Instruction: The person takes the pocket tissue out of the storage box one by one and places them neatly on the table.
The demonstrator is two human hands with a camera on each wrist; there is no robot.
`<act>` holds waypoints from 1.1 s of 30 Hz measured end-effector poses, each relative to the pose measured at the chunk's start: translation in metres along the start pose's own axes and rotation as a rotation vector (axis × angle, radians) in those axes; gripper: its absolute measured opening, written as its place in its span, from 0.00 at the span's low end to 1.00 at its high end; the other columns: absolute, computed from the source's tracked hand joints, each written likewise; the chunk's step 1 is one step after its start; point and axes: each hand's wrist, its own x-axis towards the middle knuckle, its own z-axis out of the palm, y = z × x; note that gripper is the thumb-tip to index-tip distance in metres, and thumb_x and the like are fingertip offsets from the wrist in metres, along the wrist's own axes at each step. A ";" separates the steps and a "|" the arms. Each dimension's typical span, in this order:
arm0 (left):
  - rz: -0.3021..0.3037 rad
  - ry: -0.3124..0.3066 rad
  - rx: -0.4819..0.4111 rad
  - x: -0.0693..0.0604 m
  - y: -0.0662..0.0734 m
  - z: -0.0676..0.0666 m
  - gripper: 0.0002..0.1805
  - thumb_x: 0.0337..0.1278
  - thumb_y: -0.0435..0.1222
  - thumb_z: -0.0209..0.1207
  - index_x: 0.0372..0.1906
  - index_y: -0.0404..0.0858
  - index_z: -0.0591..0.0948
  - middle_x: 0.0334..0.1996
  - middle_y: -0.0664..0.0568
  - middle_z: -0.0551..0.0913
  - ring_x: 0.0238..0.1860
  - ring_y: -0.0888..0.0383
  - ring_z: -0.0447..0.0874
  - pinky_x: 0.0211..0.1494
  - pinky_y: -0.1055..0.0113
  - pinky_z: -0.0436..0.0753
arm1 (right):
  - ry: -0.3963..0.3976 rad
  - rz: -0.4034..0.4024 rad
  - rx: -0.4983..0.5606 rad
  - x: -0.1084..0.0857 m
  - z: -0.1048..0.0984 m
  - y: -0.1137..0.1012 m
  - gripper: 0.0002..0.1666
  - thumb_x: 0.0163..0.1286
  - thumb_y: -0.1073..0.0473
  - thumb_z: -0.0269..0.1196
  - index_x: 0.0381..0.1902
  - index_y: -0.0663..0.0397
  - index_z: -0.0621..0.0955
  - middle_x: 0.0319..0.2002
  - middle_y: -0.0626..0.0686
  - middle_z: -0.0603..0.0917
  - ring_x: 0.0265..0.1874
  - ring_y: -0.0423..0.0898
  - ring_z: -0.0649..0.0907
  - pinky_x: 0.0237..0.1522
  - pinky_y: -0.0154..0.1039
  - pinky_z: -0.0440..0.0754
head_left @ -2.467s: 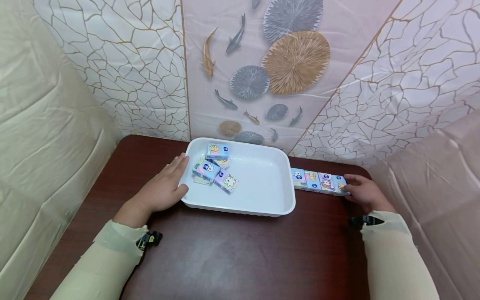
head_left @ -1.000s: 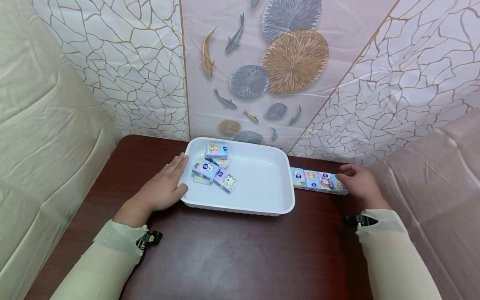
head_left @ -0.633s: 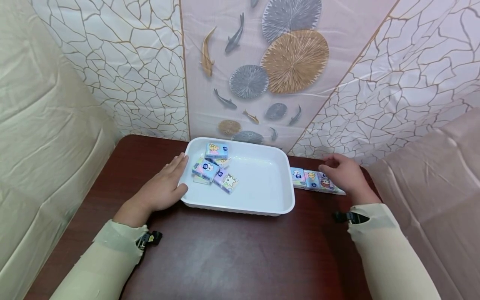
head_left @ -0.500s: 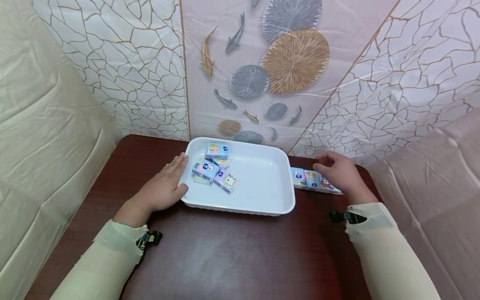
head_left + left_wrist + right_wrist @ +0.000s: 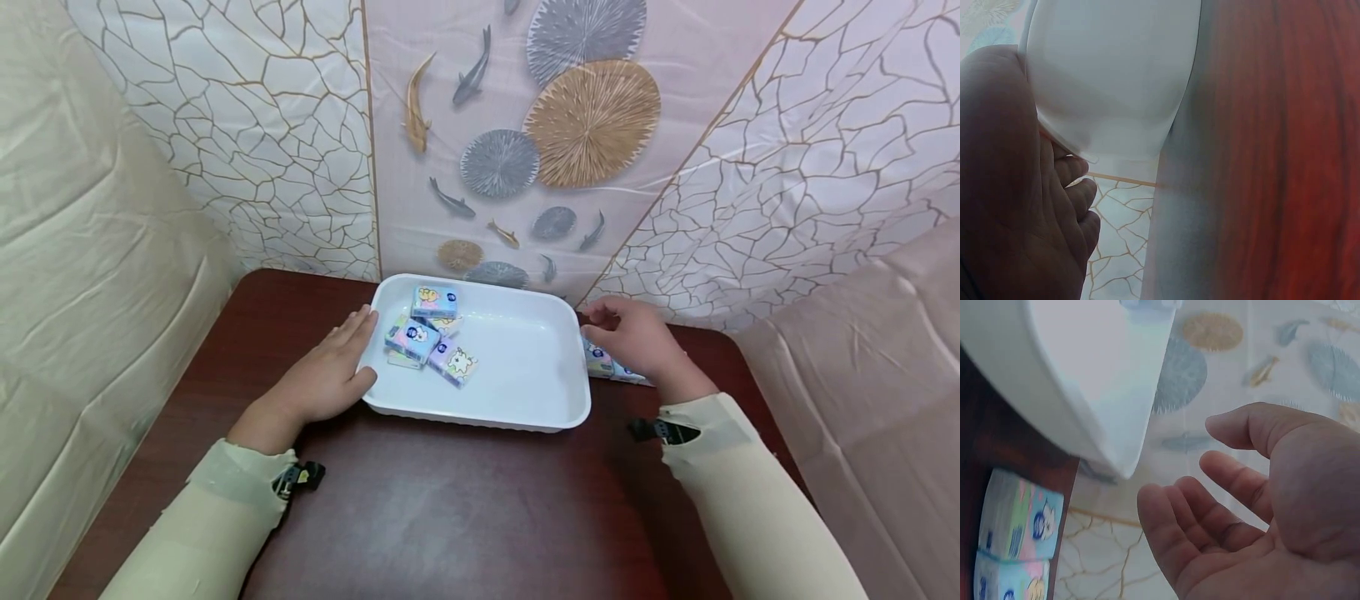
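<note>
My left hand [image 5: 322,379] lies with straight fingers against the left rim of a white tray [image 5: 525,412]; the left wrist view shows the palm [image 5: 1010,187] beside the tray wall [image 5: 1110,119]. Several small printed packs, among them a blue one [image 5: 435,302] and a purple one [image 5: 453,362], lie heaped in the tray's left part. My right hand [image 5: 633,337] hovers over a row of packs [image 5: 600,363] by the tray's right end, partly hiding them. In the right wrist view its fingers [image 5: 1166,525] are loosely bent, holding nothing, with two packs [image 5: 1041,519] below.
A dark red-brown table [image 5: 465,508] bears everything. Patterned cloth [image 5: 300,150] with fish and round shapes hangs behind its back edge. Beige cloth hangs at the left [image 5: 97,208] and right [image 5: 847,350] sides.
My right hand has let go of the row's right end, risen over the packs and moved left to beside the tray's right rim. The left hand and the packs in the tray have stayed put.
</note>
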 end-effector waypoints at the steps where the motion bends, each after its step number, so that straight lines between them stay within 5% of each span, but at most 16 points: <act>1: -0.001 -0.001 0.000 0.000 0.000 0.000 0.46 0.82 0.44 0.47 0.94 0.38 0.42 0.95 0.41 0.41 0.94 0.36 0.43 0.94 0.35 0.51 | -0.009 0.000 0.000 0.001 0.002 -0.004 0.22 0.80 0.51 0.70 0.66 0.55 0.87 0.58 0.59 0.90 0.58 0.59 0.87 0.59 0.59 0.91; 13: -0.011 -0.006 0.000 -0.001 0.001 0.001 0.46 0.83 0.44 0.47 0.94 0.40 0.42 0.95 0.42 0.41 0.95 0.37 0.42 0.94 0.35 0.51 | -0.107 -0.025 -0.020 0.016 0.022 -0.047 0.22 0.79 0.50 0.71 0.66 0.47 0.87 0.63 0.57 0.89 0.60 0.56 0.86 0.57 0.55 0.91; 25: 0.005 0.006 0.009 0.001 -0.001 0.001 0.47 0.82 0.44 0.48 0.94 0.37 0.42 0.95 0.40 0.42 0.94 0.37 0.42 0.94 0.36 0.51 | -0.162 -0.177 -0.044 0.029 0.049 -0.083 0.19 0.76 0.52 0.73 0.61 0.49 0.89 0.60 0.59 0.90 0.57 0.54 0.88 0.56 0.53 0.90; 33: 0.003 0.001 0.007 0.001 -0.001 0.002 0.47 0.82 0.44 0.48 0.94 0.38 0.42 0.95 0.40 0.42 0.94 0.37 0.42 0.94 0.36 0.51 | -0.212 -0.201 -0.048 0.041 0.066 -0.100 0.17 0.77 0.51 0.73 0.59 0.46 0.90 0.54 0.54 0.91 0.53 0.51 0.88 0.55 0.49 0.89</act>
